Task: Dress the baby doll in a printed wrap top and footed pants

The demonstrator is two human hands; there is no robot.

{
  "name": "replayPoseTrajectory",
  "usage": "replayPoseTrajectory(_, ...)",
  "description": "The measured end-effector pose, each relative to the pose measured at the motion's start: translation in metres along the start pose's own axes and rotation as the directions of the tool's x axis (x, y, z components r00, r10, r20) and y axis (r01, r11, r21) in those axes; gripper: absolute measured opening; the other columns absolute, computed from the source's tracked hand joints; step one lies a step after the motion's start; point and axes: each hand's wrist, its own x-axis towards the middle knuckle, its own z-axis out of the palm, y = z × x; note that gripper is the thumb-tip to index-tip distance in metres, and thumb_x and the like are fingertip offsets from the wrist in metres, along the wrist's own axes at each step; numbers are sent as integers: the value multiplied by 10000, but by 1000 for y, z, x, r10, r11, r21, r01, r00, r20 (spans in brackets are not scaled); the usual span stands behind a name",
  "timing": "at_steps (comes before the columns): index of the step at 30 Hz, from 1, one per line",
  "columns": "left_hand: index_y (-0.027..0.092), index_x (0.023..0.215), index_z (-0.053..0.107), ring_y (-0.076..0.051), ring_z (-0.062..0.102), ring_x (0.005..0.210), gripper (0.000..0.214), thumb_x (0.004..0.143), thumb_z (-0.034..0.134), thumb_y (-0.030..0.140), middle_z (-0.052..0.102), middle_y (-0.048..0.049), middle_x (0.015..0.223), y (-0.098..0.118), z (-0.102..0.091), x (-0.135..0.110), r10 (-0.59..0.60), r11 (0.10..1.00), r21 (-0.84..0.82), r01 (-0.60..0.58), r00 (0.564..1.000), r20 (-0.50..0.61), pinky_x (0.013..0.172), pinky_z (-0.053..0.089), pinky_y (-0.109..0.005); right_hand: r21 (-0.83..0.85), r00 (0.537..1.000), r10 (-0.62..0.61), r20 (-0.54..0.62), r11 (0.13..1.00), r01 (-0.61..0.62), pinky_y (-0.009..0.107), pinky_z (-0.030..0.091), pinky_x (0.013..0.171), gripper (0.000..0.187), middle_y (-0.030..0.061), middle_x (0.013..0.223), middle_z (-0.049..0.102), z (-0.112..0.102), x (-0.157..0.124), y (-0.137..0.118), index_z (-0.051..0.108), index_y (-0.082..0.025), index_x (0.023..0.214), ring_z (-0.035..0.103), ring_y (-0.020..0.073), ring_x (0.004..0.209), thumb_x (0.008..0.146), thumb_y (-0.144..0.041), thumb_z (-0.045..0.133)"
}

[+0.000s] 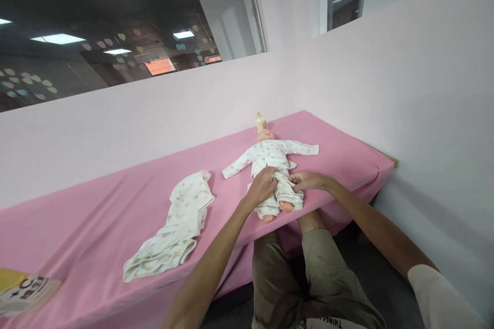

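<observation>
A baby doll (266,135) lies on its back in a white patterned long-sleeved top (269,152), arms spread wide. White baby pants (284,185) sit bunched around its legs, and its feet show below the cuffs. My left hand (263,185) is closed on the upper part of the pants near the middle of the doll. On the other side, my right hand (307,180) has its fingers curled at the edge of the pants by the hip. Part of the waistband is hidden by my left hand.
More white patterned baby clothes (170,231) lie loosely on the pink-covered table (104,216) to the left. A baby bottle (261,122) is behind the doll's head. A yellow and white package (23,293) lies at the lower left. Walls (146,118) border the table behind and right.
</observation>
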Motion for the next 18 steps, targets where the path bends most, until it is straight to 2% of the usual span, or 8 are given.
replayPoseTrajectory(3,184,1077,552,-229,552,1079,258,858,415,173,623,-73,1111,-4,3,10,10,1000,-17,-11,998,-58,968,427,-375,70,999,17,48,997,-20,263,401,697,251,-3,793,601,-12,10,6,645,-150,807,515,128,747,712,-355,753)
replayPoseTrajectory(7,174,1057,563,-237,562,1055,234,863,436,205,630,-78,1104,-8,2,16,-34,999,-42,32,998,-47,927,431,-380,167,997,45,-55,985,-35,275,347,605,380,-26,645,496,-18,22,15,586,-160,715,395,106,612,768,-528,667)
replayPoseTrajectory(12,180,1078,571,-241,561,1069,252,844,513,254,636,-70,1120,-13,-3,18,-50,994,-96,47,998,-31,917,426,-366,48,999,15,-50,999,-12,261,300,576,316,-43,617,449,-25,27,17,534,-168,646,361,95,590,764,-431,664)
replayPoseTrajectory(18,190,1144,583,-261,567,1098,403,831,591,443,632,-78,1196,-25,-7,10,-132,975,-185,126,991,-21,910,428,-353,67,961,-48,-272,995,69,254,265,554,306,-56,597,438,-44,37,21,542,-172,655,354,85,563,744,-440,660)
